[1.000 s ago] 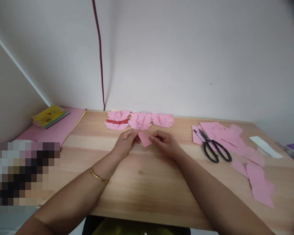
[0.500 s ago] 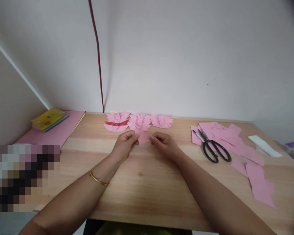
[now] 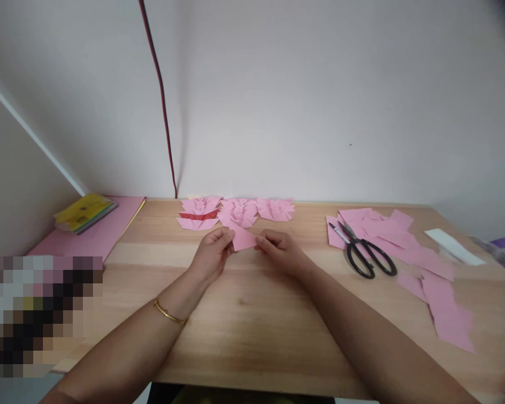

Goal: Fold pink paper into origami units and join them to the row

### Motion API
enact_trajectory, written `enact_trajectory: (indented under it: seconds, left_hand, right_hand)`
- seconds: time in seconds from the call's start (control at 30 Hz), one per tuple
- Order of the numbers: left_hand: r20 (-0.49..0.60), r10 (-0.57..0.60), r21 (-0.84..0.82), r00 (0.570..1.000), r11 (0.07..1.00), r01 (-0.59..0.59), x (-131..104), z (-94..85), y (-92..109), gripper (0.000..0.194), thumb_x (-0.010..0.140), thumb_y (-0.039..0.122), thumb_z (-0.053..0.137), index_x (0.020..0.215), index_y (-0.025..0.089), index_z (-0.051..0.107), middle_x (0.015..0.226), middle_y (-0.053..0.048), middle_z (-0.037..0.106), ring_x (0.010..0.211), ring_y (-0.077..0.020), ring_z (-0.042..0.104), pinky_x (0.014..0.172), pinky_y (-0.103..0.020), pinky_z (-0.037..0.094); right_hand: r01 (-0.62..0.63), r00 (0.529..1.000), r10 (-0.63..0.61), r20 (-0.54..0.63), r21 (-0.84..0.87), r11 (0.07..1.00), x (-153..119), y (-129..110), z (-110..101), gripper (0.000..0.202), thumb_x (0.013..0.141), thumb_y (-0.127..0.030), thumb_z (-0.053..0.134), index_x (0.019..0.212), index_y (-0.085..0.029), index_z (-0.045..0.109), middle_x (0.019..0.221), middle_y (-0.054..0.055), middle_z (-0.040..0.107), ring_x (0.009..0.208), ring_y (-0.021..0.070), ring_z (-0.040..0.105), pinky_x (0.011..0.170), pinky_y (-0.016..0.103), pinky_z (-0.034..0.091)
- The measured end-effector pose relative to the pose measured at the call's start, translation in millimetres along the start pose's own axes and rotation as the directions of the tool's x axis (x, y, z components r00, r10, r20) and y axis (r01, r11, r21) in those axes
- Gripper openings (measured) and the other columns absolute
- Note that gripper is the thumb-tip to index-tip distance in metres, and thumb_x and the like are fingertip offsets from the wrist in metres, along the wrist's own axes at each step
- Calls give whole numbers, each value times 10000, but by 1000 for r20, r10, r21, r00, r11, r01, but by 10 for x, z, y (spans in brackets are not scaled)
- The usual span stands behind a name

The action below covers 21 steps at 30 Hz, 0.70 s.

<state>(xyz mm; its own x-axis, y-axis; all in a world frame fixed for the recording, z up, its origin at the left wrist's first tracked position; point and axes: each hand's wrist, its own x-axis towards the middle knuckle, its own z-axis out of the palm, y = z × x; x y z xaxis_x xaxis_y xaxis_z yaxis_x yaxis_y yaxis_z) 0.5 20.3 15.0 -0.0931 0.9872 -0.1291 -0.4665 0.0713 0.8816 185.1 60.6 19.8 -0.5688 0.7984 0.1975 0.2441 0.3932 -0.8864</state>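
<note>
A small pink paper piece (image 3: 243, 239) is held between my two hands above the wooden table. My left hand (image 3: 212, 251) pinches its left edge, and my right hand (image 3: 280, 251) pinches the right edge between thumb and fingers. Just beyond them lie folded pink paper shapes with pointed edges (image 3: 275, 209), in a row near the wall. A red strip (image 3: 199, 215) shows among the shapes on the left.
Black-handled scissors (image 3: 371, 258) and a white pen (image 3: 339, 232) rest by scattered pink paper (image 3: 441, 306) on the right, near a white strip (image 3: 454, 247). A yellow packet (image 3: 84, 212) sits on pink sheets (image 3: 124, 216) at left. A cable (image 3: 161, 90) hangs along the wall.
The pink paper between my hands is tilted differently and shows more of its flat face. Both hands keep their pinch on it. The view has shifted slightly.
</note>
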Motion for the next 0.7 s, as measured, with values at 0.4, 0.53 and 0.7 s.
enact_trajectory:
  seconds: [0.4,0.53,0.7]
  left_hand:
    - [-23,0,23,1000,1000,1,24,-10,41,312,621,253,770,605,140,480,530,73,427,416,-23,356,373,-137,255]
    - [-31,-90,-70,995,994,87,8,-1,68,288,610,228,772,667,149,501,584,71,452,475,-30,403,457,-141,417]
    - [-27,-56,-143,998,988,51,-14,22,52,249,627,192,752,673,153,510,611,73,456,535,-34,422,691,-261,550]
  right_hand:
    - [95,995,-93,17,-154,983,-16,33,22,320,920,-356,434,714,-157,577,669,8,566,639,120,514,602,227,376]
    - [151,988,-152,16,-237,960,-16,26,39,306,927,-336,423,731,-160,577,717,28,603,685,131,539,644,235,389]
    - [158,984,-177,-27,-343,926,-46,1,66,319,913,-331,457,658,-162,550,638,13,568,609,119,504,596,228,364]
